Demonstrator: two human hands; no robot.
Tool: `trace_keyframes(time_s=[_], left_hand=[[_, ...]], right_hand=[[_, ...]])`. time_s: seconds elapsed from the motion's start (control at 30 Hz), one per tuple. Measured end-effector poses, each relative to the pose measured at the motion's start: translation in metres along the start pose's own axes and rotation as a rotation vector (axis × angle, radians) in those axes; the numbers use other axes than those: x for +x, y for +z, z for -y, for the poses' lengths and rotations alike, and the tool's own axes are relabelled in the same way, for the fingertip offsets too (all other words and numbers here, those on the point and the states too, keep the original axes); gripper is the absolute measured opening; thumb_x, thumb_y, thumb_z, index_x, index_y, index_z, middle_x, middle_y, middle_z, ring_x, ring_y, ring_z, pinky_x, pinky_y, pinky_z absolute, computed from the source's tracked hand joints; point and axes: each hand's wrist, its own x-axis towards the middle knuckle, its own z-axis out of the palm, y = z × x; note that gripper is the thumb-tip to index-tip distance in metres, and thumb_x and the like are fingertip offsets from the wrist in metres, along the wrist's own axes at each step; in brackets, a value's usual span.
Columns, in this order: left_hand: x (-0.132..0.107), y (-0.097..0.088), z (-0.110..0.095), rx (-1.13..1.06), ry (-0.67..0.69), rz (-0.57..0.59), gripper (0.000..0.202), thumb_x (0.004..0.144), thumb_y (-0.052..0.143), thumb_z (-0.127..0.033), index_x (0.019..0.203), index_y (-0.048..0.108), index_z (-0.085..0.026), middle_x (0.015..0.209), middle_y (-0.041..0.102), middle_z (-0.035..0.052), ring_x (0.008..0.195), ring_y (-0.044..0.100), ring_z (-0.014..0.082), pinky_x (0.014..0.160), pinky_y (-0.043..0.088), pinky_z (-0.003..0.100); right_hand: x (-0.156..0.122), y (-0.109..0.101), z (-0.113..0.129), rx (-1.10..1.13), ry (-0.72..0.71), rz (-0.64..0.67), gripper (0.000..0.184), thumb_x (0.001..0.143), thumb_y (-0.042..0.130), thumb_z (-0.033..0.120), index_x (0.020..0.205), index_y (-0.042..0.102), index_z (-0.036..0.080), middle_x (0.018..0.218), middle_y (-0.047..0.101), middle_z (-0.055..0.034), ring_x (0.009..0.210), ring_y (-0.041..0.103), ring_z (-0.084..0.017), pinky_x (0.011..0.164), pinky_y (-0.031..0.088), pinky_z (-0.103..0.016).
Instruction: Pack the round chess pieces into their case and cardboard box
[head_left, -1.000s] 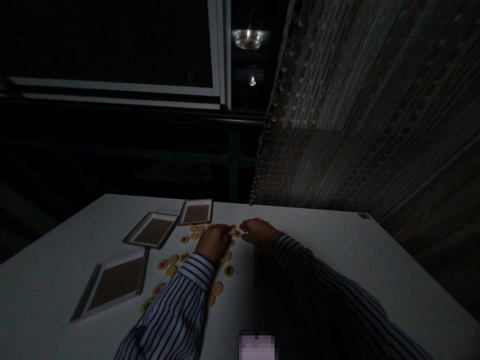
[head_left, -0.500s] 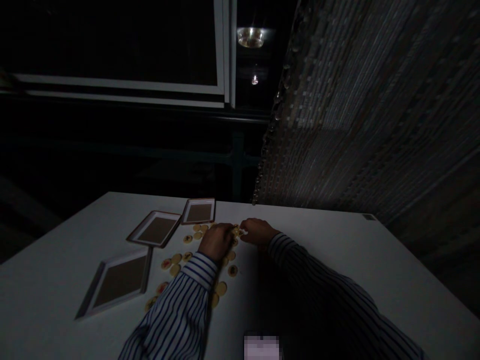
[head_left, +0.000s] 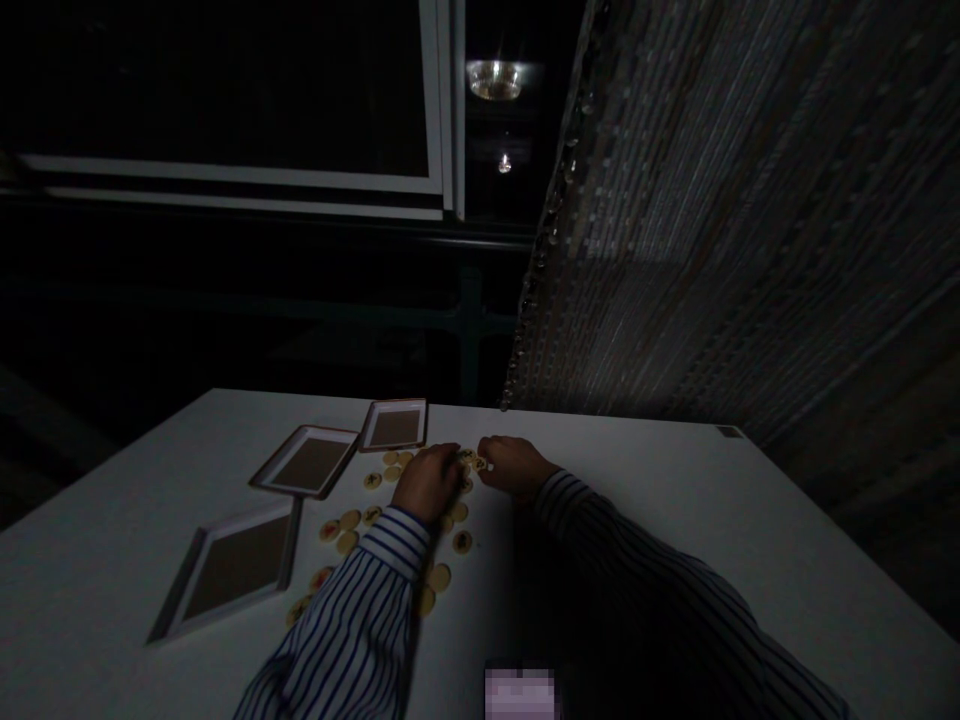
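Note:
In dim light, several round yellow game discs [head_left: 350,520] with red or dark marks lie scattered on a white table [head_left: 675,520]. My left hand [head_left: 430,482] rests knuckles-up over the far discs, fingers curled down onto them. My right hand [head_left: 512,464] sits just to its right, fingers curled toward a disc [head_left: 475,461] between the two hands. Whether either hand grips a disc is too dark to make out. Both arms wear striped sleeves.
Three shallow square trays with white rims and brown insides lie left of the discs: a near one [head_left: 232,568], a middle one [head_left: 307,461] and a far one [head_left: 393,426]. A woven curtain [head_left: 735,220] hangs at the right. A dark window [head_left: 225,100] is behind.
The two hands have stayed over the far discs, with only slight shifts of the fingers; the view has wobbled a little.

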Motion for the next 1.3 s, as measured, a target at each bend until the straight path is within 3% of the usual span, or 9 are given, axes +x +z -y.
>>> trace_keyframes(time_s=[0.47,0.6,0.8,1.3], left_hand=[[-0.01,0.002,-0.028,-0.348,-0.026,-0.057,0.034,0.078,0.044,-0.036,0.101,0.058,-0.017,0.098,0.064,0.0072,0.092,0.058,0.0188,0.083,0.043,0.031],[-0.014,0.002,-0.044,-0.489,-0.051,-0.076,0.033,0.077,0.046,-0.036,0.099,0.059,-0.015,0.089,0.066,0.0062,0.084,0.06,0.0175,0.078,0.045,0.03],[-0.02,0.007,-0.062,-0.629,-0.097,-0.098,0.031,0.074,0.051,-0.034,0.094,0.061,-0.014,0.091,0.066,0.0069,0.086,0.059,0.0172,0.081,0.045,0.03],[-0.022,0.013,-0.087,-0.791,-0.108,0.027,0.023,0.068,0.058,-0.027,0.083,0.064,-0.011,0.083,0.068,0.0076,0.08,0.062,0.0174,0.074,0.048,0.029]], right_hand=[[-0.042,-0.032,-0.003,0.066,0.015,-0.204,0.025,0.075,0.049,0.032,0.096,0.05,0.017,0.089,0.06,-0.0056,0.082,0.053,-0.017,0.068,0.033,-0.026],[-0.056,-0.035,-0.008,0.097,0.016,-0.25,0.026,0.075,0.05,0.032,0.097,0.05,0.018,0.088,0.06,-0.0046,0.081,0.053,-0.016,0.068,0.033,-0.026],[-0.075,-0.04,-0.01,0.156,0.009,-0.286,0.026,0.075,0.051,0.033,0.096,0.052,0.017,0.089,0.059,-0.0041,0.083,0.052,-0.015,0.071,0.033,-0.025],[-0.102,-0.032,-0.014,0.308,0.022,-0.377,0.022,0.073,0.055,0.032,0.089,0.054,0.017,0.082,0.06,-0.0027,0.076,0.054,-0.014,0.068,0.037,-0.025]])
